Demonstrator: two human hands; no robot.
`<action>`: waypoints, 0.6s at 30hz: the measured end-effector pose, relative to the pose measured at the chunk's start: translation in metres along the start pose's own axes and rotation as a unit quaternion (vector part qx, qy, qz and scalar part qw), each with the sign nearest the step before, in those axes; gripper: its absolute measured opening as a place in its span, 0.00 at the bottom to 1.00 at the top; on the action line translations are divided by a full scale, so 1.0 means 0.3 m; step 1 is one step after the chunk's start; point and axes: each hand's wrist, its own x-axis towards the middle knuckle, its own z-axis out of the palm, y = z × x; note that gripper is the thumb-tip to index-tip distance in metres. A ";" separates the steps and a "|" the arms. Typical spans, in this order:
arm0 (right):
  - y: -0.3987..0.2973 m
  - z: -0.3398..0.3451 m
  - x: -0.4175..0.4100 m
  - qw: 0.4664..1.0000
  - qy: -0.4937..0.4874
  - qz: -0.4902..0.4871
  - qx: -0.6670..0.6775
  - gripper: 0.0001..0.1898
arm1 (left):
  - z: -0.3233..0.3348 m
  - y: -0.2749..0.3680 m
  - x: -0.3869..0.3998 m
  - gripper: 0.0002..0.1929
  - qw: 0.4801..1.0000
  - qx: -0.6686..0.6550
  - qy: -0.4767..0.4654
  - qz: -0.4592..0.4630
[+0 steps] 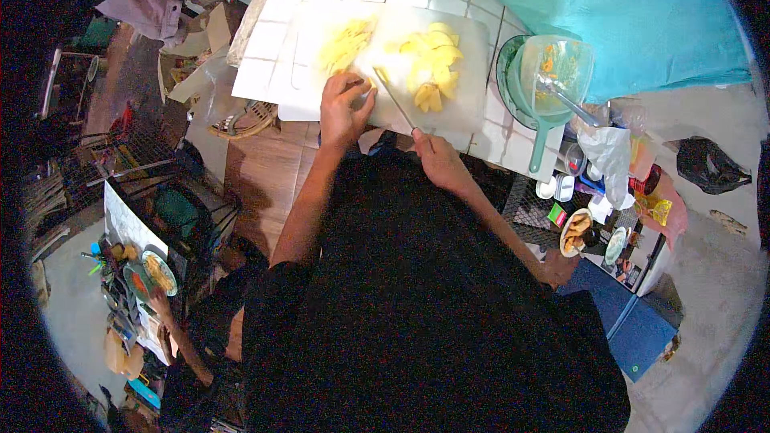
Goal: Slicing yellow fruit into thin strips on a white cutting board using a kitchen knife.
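Observation:
A knife [394,98] is in my right hand [442,159], its blade slanting up and left over the white cutting board [472,72]. My left hand [346,109] is at the board's near edge, left of the blade. Its thumb and fingers pinch a small pale piece, apparently a potato slice [370,85], mostly hidden by the fingers. Beyond that hand lies a pile of thin-cut yellow potato strips [346,45], washed out by bright light. Overlapping potato slices [436,60] spread over the board's right half, beyond the knife hand.
Right of the board, a green-handled strainer [541,138] and a stained clear container [556,66] rest on a bowl on the tiled counter [499,138]. Below right, a rack [523,210] holds a plate of food [576,231]. Another person's hand [159,304] reaches toward plates at lower left.

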 end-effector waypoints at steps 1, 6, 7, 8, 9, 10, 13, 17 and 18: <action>-0.006 -0.001 0.001 1.000 0.017 -0.007 0.013 0.33 | 0.001 0.000 0.001 0.08 1.000 -0.003 -0.004 0.004; -0.053 -0.014 -0.026 0.999 0.019 -0.043 -0.002 0.33 | 0.006 -0.004 0.001 0.09 1.000 -0.011 0.006 0.010; -0.052 -0.008 -0.020 1.000 0.014 -0.004 -0.014 0.33 | 0.005 -0.003 0.001 0.09 1.000 -0.013 0.007 0.012; -0.057 -0.009 -0.019 1.000 0.013 -0.003 -0.013 0.33 | 0.005 -0.002 -0.002 0.09 1.000 -0.013 0.010 0.013; -0.062 -0.012 -0.019 1.000 0.000 -0.013 -0.002 0.33 | 0.003 -0.003 -0.004 0.09 1.000 -0.013 0.009 0.012; -0.068 -0.015 -0.021 1.000 -0.014 -0.022 0.009 0.32 | 0.001 -0.005 -0.006 0.09 1.000 -0.009 0.010 0.013; -0.118 -0.038 -0.050 0.999 -0.010 -0.045 -0.005 0.32 | -0.003 -0.001 0.002 0.08 1.000 -0.002 0.002 0.017; -0.112 -0.005 -0.043 0.994 0.053 -0.095 -0.005 0.32 | -0.001 -0.006 0.007 0.08 0.999 -0.012 -0.012 0.034; -0.125 -0.011 -0.029 0.997 0.024 -0.065 -0.022 0.32 | -0.002 -0.008 0.005 0.08 0.999 -0.014 -0.016 0.034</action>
